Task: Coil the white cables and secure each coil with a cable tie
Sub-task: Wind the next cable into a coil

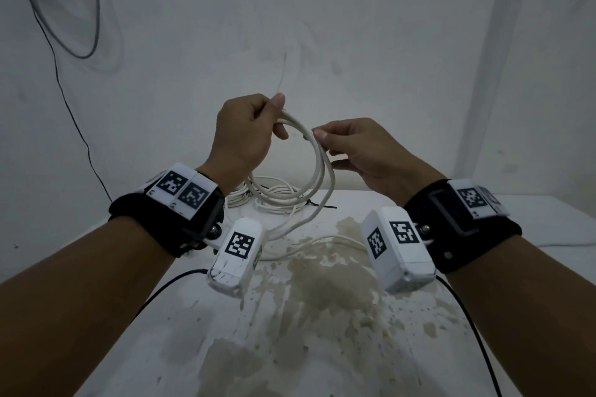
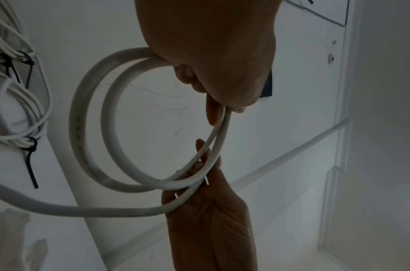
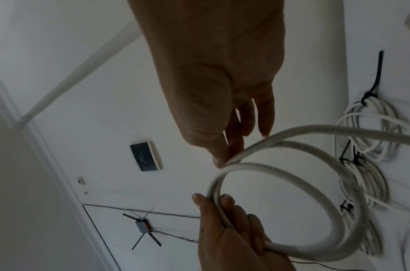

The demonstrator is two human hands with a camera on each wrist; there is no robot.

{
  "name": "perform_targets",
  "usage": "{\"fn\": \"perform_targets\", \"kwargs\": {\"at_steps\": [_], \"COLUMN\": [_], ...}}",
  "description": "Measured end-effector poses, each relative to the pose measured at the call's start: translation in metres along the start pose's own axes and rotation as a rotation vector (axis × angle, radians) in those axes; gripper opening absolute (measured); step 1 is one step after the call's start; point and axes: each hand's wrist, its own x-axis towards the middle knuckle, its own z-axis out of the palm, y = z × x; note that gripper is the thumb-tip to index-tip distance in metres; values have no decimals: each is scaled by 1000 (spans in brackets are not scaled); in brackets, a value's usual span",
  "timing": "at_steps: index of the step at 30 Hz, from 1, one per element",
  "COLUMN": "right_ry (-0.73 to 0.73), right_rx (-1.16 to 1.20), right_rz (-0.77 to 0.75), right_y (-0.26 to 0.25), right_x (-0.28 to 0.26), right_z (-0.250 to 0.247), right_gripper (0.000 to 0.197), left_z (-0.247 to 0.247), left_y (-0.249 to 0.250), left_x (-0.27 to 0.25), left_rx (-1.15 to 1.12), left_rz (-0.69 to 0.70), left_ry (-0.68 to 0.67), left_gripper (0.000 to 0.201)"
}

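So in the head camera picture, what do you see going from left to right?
Black wire on the wall → left hand → white cable loop held between the hands → right hand → white table edge at far right.

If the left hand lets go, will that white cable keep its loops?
Probably not. The cable holds smooth round loops only where the left hand and right hand pinch it, so it seems springy. Its tail droops to the table, so it is floppy over length.
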Motion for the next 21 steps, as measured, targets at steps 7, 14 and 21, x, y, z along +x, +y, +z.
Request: {"fn": "perform_targets", "kwargs": {"at_steps": [7,14,21], "right_ry": [-245,-223,-131], "right_rx": [642,709,636], "right_rz": [215,236,230], "right_y": [7,4,4], "right_x": [-4,0,0], "right_z": [8,9,10], "right_gripper": [21,32,38], "left_z": [0,1,2], "left_y": [9,5,11], "left_x": [0,2,4], "left_rx": [19,-43,-281], "left_rz": [87,70,-283], "left_ry": [-68,-100,-151], "left_gripper": [26,16,32]}}
